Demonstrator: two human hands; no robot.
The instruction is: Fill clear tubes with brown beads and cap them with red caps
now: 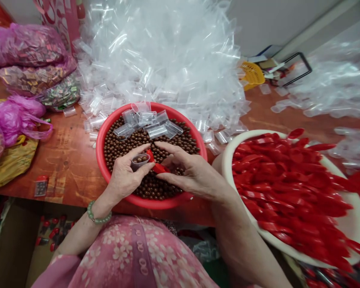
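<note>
A red basin [106, 132] full of small brown balls [123, 145] sits in front of me, with several clear plastic tubes [151, 122] lying on the balls at its far side. My left hand [124, 176] is closed round a small clear tube [139, 161] that holds a few brown balls. My right hand [189, 172] pinches a red plastic piece [158, 166] right beside the tube's mouth. Both hands hover over the near half of the basin.
A white basin [228, 160] heaped with red plastic pieces [288, 180] stands to the right. A big pile of clear tubes [162, 56] lies behind the red basin. Pink bags of wrapped items [30, 60] lie at the left. A yellow basket [252, 74] is at the back.
</note>
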